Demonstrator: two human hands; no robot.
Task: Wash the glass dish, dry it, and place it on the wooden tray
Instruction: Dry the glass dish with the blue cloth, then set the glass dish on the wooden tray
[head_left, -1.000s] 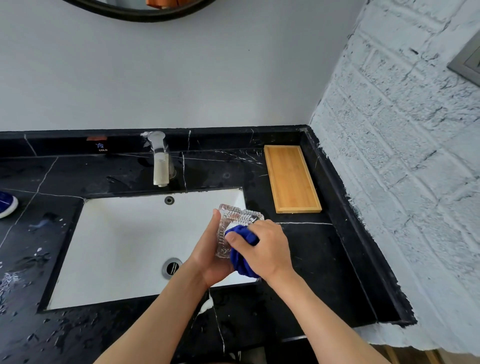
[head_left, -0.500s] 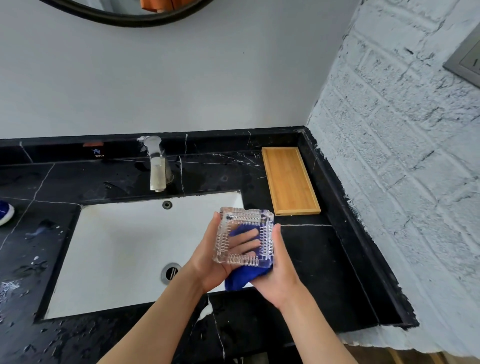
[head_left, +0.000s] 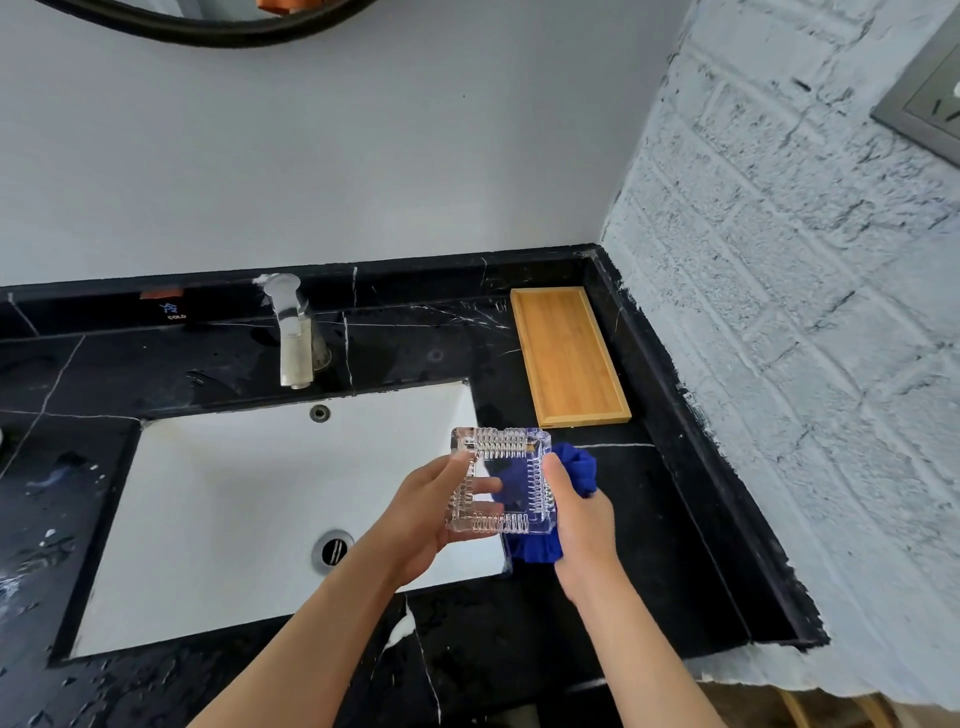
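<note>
I hold a square ribbed glass dish (head_left: 501, 480) over the right edge of the white sink (head_left: 234, 499). My left hand (head_left: 431, 514) grips its left side, fingers under the bottom. My right hand (head_left: 579, 514) holds a blue cloth (head_left: 576, 467) against the dish's right side and underside, thumb on the rim. The wooden tray (head_left: 569, 356) lies flat on the black counter, beyond the dish and to its right, with nothing on it.
A chrome tap (head_left: 293, 332) stands behind the sink. The black marble counter (head_left: 649, 545) is wet with drops at the left. A white brick wall (head_left: 805, 338) bounds the right side. A round mirror edge shows at the top.
The dish has turned from on edge to open side facing me. My right hand and the cloth went from inside the dish to its right side and underneath.
</note>
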